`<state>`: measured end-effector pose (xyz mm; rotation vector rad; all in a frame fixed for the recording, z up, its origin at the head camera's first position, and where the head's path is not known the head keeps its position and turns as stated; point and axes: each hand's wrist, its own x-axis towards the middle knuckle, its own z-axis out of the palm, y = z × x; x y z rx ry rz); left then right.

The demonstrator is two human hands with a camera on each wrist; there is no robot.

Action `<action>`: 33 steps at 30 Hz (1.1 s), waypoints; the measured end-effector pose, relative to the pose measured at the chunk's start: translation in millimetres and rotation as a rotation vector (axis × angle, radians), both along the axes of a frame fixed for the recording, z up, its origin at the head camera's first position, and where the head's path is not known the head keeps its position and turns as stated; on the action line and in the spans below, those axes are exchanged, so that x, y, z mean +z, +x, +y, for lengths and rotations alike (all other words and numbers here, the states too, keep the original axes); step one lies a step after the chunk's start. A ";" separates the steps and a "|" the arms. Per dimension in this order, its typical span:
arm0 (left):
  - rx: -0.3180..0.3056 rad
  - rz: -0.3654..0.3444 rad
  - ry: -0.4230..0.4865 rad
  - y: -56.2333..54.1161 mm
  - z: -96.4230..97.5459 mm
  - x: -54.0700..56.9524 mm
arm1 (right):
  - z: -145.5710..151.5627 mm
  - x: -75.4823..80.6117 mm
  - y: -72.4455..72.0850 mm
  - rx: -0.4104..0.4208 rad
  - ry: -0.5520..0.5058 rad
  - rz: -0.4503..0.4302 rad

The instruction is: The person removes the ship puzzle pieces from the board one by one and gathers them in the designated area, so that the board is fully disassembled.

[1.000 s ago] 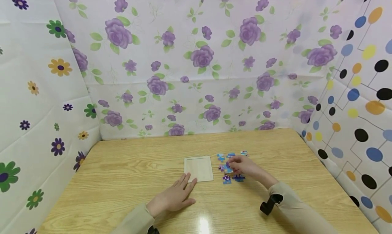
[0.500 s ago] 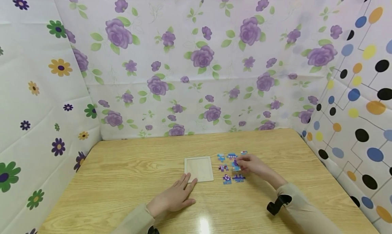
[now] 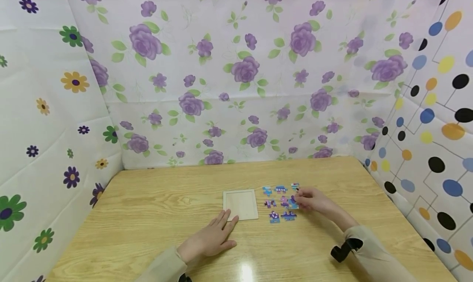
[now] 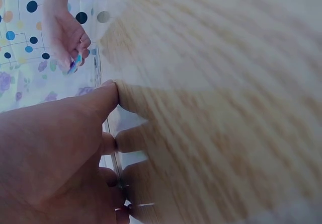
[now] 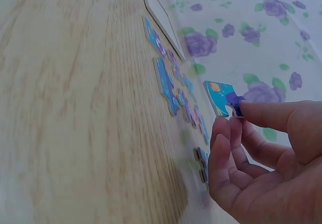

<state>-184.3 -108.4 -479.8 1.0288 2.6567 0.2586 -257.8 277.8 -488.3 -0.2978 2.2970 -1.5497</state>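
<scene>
My right hand (image 3: pixel 318 203) pinches a blue and purple jigsaw piece (image 5: pixel 218 97) between thumb and fingers, at the right side of a group of pieces. In the right wrist view this piece is raised and tilted. Several other jigsaw pieces (image 3: pixel 274 217) lie in loose rows on the table, printed in blue, purple and pink. My left hand (image 3: pixel 210 237) lies with its fingers extended, the fingertips on the lower left edge of a square wooden puzzle tray (image 3: pixel 242 204). No pieces lie in that tray. The left wrist view shows the left hand (image 4: pixel 55 151) close to the tabletop.
The wood-grain table (image 3: pixel 166 200) runs back to a floral cloth (image 3: pixel 236 89). A flower-patterned cloth (image 3: pixel 55 122) stands on the left, and a dotted cloth (image 3: pixel 425 142) on the right. A black wrist strap (image 3: pixel 347 249) sits on my right sleeve.
My right hand has moved to the right with the pinched jigsaw piece, uncovering pieces in the middle of the group. My left hand has stayed at the tray's edge.
</scene>
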 end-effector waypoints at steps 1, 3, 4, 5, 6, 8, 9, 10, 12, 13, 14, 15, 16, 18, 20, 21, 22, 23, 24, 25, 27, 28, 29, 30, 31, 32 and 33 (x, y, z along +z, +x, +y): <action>0.002 0.000 0.001 0.2 -0.1 0.0 | 1.7 -0.5 0.4 -0.008 0.000 -0.007; 0.006 -0.001 -0.001 0.7 -0.4 0.1 | 5.0 -1.1 1.2 -0.018 0.010 -0.013; 0.007 0.000 -0.002 1.0 -0.5 0.0 | 6.7 -1.7 1.6 -0.028 0.015 -0.018; 0.006 0.000 -0.003 1.1 -0.5 -0.6 | 8.4 -2.1 1.9 -0.030 0.021 -0.017; 0.006 0.002 -0.004 1.1 -0.6 -1.2 | 9.7 -2.4 2.3 -0.034 0.027 -0.020; 0.004 0.006 -0.007 0.9 -0.8 -2.6 | 12.1 -3.0 3.0 -0.032 0.035 -0.024; 0.003 0.008 -0.008 0.7 -0.8 -3.2 | 13.0 -3.0 3.7 -0.031 0.037 -0.022; 0.002 0.009 -0.009 0.4 -0.8 -3.9 | 13.8 -2.8 4.5 -0.028 0.040 -0.020; 0.000 0.012 -0.008 -0.3 -0.9 -5.1 | 15.1 -2.4 5.7 -0.017 0.046 -0.013; -0.001 0.014 -0.006 -0.7 -0.9 -5.4 | 15.7 -2.3 6.1 -0.013 0.051 -0.007; -0.002 0.015 -0.005 -0.9 -0.9 -5.6 | 16.4 -2.0 6.6 -0.009 0.059 -0.003; -0.002 0.016 -0.005 -1.2 -1.0 -5.8 | 17.2 -1.8 7.2 -0.002 0.066 0.004; -0.003 0.018 -0.003 -1.3 -1.1 -6.0 | 18.2 -1.8 7.6 0.000 0.077 0.012; -0.002 0.019 -0.002 -1.1 -1.2 -6.1 | 20.2 -2.4 8.3 0.004 0.104 0.033; -0.001 0.019 0.000 -0.8 -1.3 -5.7 | 22.4 -2.9 9.3 0.005 0.131 0.054; -0.002 0.018 0.001 -0.6 -1.4 -5.4 | 23.5 -3.3 9.8 0.009 0.145 0.067; -0.001 0.017 0.001 -0.4 -1.5 -5.1 | 24.4 -3.7 10.0 0.006 0.160 0.077; -0.001 0.017 0.001 -0.2 -1.5 -4.8 | 25.3 -4.2 10.0 0.010 0.171 0.085; 0.000 0.016 0.001 0.0 -1.5 -4.6 | 25.9 -4.5 10.1 0.009 0.183 0.091; 0.001 0.015 0.001 0.3 -1.5 -4.2 | 26.4 -4.8 10.1 0.011 0.187 0.095; 0.002 0.014 0.001 0.7 -1.5 -3.5 | 27.1 -5.6 10.1 0.014 0.194 0.102; 0.003 0.014 0.001 0.9 -1.4 -3.3 | 27.2 -6.1 9.9 0.009 0.199 0.107; 0.003 0.013 0.002 1.0 -1.3 -3.2 | 27.2 -6.6 9.7 0.006 0.203 0.111; 0.003 0.013 0.002 1.1 -1.3 -3.1 | 27.0 -7.0 9.6 -0.004 0.207 0.111; 0.003 0.013 0.002 1.2 -1.3 -2.9 | 26.7 -7.2 9.7 -0.013 0.212 0.110; 0.002 0.014 0.002 1.2 -1.2 -2.9 | 26.5 -7.7 9.5 -0.025 0.223 0.112; 0.002 0.014 0.003 1.2 -1.2 -2.8 | 26.2 -8.0 9.4 -0.038 0.235 0.115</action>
